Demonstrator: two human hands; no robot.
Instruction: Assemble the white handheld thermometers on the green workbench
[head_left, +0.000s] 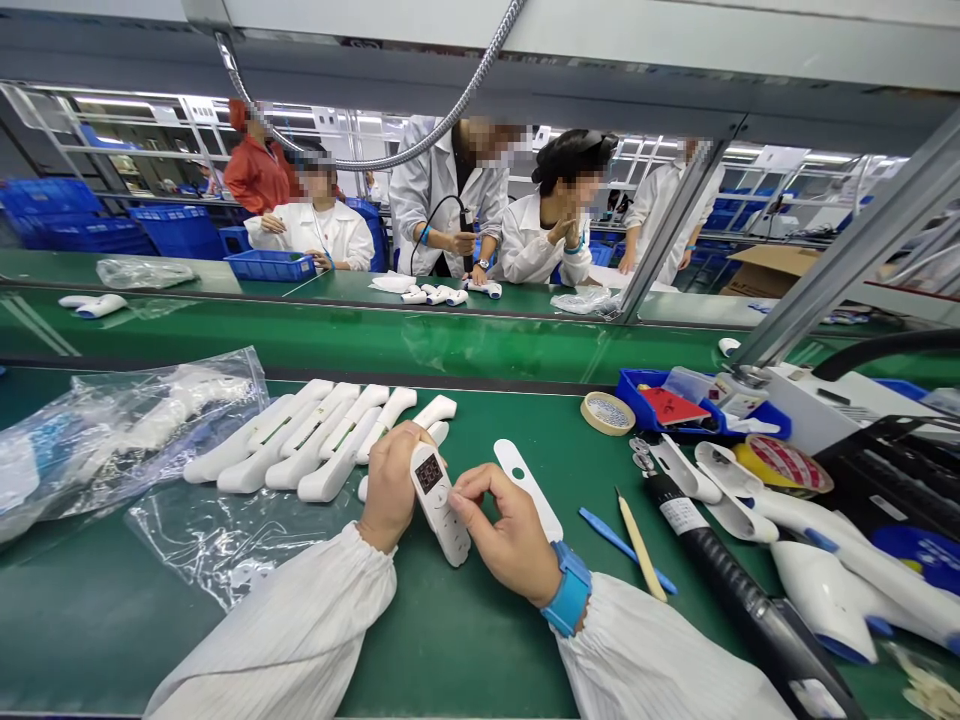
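Note:
My left hand (390, 487) grips a white handheld thermometer body (441, 500) with a small dark display, held just above the green bench. My right hand (510, 535), with a blue wrist strap (568, 590), pinches the device's side near the display. A loose white cover plate (527, 487) lies just right of my hands. A row of several white thermometer housings (315, 440) lies to the left, behind my left hand.
Clear plastic bags (112, 430) lie at left. A blue stick (622, 545), a wooden stick (641, 545), a black tool (720, 570), tape rolls (607, 412), a blue tray (675, 405) and more white housings (825, 560) sit at right. Several co-workers work across the green conveyor (375, 335).

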